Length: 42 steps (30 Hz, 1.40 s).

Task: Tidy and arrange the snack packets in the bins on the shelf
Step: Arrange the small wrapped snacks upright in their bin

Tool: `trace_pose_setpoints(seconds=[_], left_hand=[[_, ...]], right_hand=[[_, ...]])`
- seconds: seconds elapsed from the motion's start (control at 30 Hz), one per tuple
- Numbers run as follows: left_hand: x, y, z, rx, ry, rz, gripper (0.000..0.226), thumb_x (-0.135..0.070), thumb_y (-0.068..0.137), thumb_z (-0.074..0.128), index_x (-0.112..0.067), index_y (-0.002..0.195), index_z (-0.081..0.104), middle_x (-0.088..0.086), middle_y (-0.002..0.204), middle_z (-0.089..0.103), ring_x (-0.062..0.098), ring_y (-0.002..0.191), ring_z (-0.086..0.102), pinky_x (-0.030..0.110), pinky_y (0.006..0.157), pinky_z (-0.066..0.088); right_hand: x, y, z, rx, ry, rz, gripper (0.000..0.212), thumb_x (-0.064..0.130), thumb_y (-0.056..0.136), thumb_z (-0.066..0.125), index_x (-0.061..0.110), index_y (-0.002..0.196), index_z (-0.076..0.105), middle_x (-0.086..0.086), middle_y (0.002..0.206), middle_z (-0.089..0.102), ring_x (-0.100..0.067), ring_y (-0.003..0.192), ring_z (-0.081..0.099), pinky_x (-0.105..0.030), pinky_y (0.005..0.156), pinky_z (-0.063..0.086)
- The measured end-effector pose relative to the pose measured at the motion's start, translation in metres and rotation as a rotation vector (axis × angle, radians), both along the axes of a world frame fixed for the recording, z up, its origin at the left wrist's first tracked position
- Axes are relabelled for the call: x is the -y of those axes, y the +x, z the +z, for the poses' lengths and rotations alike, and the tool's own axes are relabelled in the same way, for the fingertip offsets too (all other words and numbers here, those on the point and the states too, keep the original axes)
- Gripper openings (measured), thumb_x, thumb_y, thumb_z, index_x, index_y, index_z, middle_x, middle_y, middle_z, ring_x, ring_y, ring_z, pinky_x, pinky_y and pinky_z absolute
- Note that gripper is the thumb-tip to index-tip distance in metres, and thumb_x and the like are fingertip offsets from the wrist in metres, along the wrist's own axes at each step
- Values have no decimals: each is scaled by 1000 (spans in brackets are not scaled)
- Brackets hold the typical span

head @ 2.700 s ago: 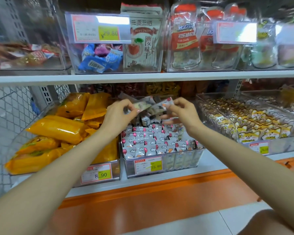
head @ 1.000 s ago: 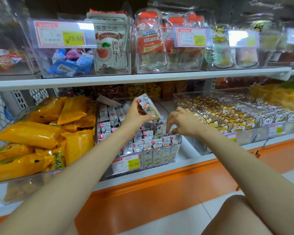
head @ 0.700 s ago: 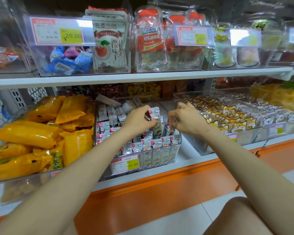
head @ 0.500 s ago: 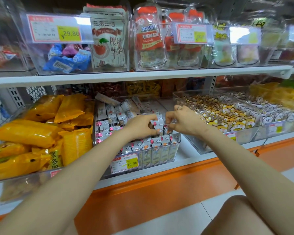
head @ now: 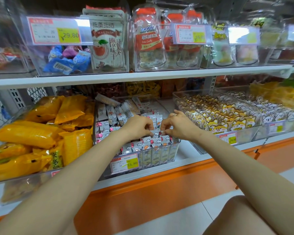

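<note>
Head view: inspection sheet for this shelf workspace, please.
Surface: white lower shelf, bins on it.
Job's things: clear middle bin; white packets upright in front rows, loose packets tilted at the back.
Clutter: nothing seen.
Grippers: left hand and right hand both pinch a single packet over the front rows.
Cables: nothing seen.
Surroundings: yellow packets left, fox-print packets right, upper shelf of bins.

2 hands (head: 139,127) (head: 179,127), 2 shelves (head: 143,76) (head: 185,158), and 1 bin (head: 176,152) of small packets (head: 153,143) beneath the hands.
</note>
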<state>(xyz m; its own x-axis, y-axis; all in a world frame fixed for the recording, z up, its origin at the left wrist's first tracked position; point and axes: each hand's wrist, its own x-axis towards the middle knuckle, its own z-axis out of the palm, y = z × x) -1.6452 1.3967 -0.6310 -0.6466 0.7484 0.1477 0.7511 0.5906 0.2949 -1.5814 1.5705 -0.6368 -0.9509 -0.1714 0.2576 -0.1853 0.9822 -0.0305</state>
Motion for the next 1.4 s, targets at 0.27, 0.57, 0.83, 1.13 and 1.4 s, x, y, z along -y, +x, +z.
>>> trace_pose_setpoints(seconds=[0.27,0.57,0.83,1.13,1.4], left_hand=[[8,-3,0,123,16,-49,10,-26,82,70,-19,85,64,-3,82,65,11,79,58,25,69,41],[14,-2,2,196,163,-23,9,-18,85,67,-13,92,65,-1,89,64,4,77,56,6,63,41],[29,-6,9,61,250,123,11,-22,86,65,-18,96,63,-4,95,64,11,84,59,32,80,50],[71,-41,13,-276,21,386,45,-35,84,65,-17,123,52,6,126,58,26,115,53,37,90,45],[74,-53,6,-214,-8,279,47,-34,81,69,-19,123,54,5,134,52,25,124,44,37,96,41]], right_hand=[[2,-3,4,74,-63,-2,11,30,83,68,23,92,71,6,92,71,-14,101,55,-41,113,15],[1,4,12,66,-281,12,16,28,80,72,22,95,74,5,95,73,-7,90,59,-16,76,41],[11,2,20,-84,-420,-46,15,27,86,67,18,97,72,0,93,72,-10,88,60,-23,82,44],[75,-51,14,-29,-341,-276,50,59,83,56,13,99,64,-7,102,67,-26,101,60,-32,74,46],[89,-71,5,34,-555,-392,44,48,80,65,10,66,48,-9,80,57,-28,79,57,-29,58,35]])
